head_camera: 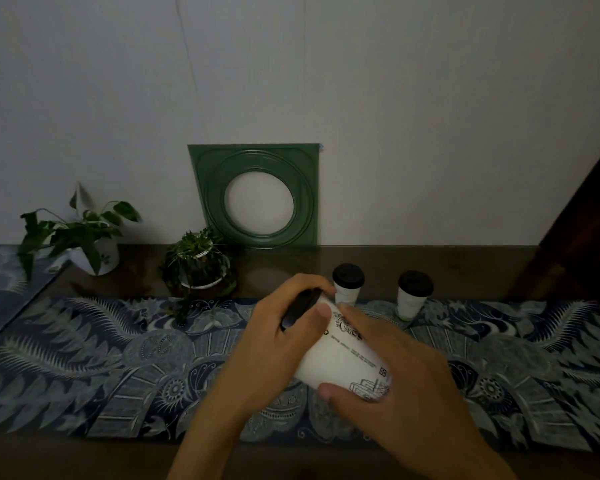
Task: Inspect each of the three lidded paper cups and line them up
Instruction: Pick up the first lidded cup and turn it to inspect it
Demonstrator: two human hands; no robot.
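Observation:
A white paper cup with a black lid (340,355) is tilted on its side above the patterned cloth, lid pointing up and left. My left hand (274,341) grips its lid end. My right hand (395,386) wraps around its base end, thumb on the printed wall. Two more white cups with black lids stand upright behind: one (348,284) just beyond my left fingers, the other (413,294) to its right, apart from both hands.
A blue patterned runner (118,368) covers the dark wooden table. A small potted plant (201,268) and a larger one (84,244) stand at the back left. A green square frame (257,195) leans on the wall. Dark furniture (586,237) rises at the right.

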